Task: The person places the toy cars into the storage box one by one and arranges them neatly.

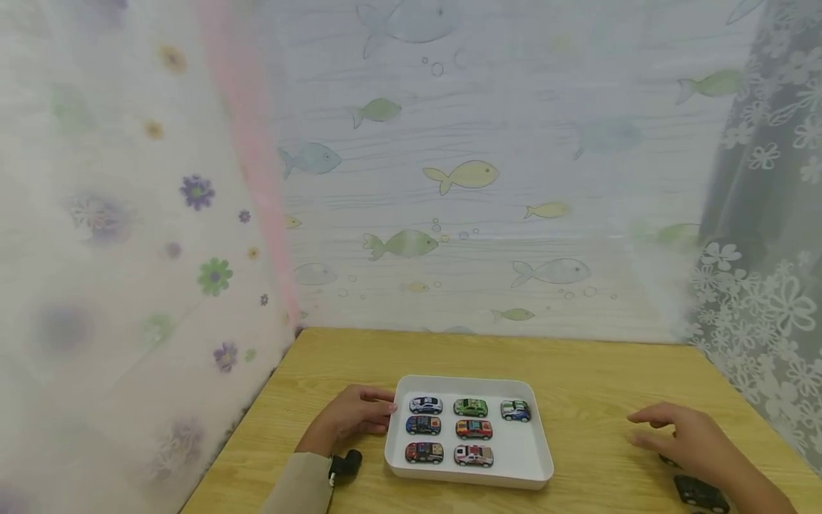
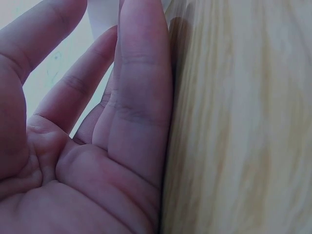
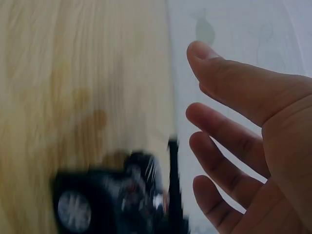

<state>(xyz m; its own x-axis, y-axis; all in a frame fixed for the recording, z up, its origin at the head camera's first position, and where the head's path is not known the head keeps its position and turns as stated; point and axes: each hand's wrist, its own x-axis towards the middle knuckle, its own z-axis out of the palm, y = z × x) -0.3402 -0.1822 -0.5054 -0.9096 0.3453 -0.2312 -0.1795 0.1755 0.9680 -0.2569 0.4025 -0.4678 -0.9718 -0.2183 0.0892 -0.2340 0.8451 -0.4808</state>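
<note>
- A white tray [image 1: 536, 457] sits near the front edge of a light wooden table [image 1: 597, 364] and holds seven toy cars: three in its left column, three in the middle and one at the upper right, a blue-and-white car [image 1: 516, 410].
- Head view: the left hand [image 1: 352, 417] rests on the table with its fingertips at the tray's left wall, fingers relaxed and grasping nothing. The right hand [image 1: 683, 437] hovers over the table well right of the tray, fingers spread, also empty.
- Only the head view shows the tray and its cars. The left wrist view shows just the left hand's [image 2: 87, 146] palm and straight fingers lying edge-on against the wood grain, with a sliver of white beyond them.
- The right wrist view shows the open palm of the right hand [image 3: 253, 146] above a black toy car [image 3: 117, 197] with a visible wheel. In the head view the black toy car [image 1: 701, 492] lies on the table just in front of that hand, apart from it.
- The black car is badly blurred in the wrist view; its details cannot be made out. A second dark shape under the right wrist is mostly hidden. A black wrist-worn device [image 1: 347, 465] shows at the beige left sleeve [image 1: 302, 485].
- Fish-patterned sheeting [image 1: 462, 175] hangs behind the table, flowered fabric [image 1: 128, 250] to the left and white floral lace [image 1: 764, 307] to the right.
</note>
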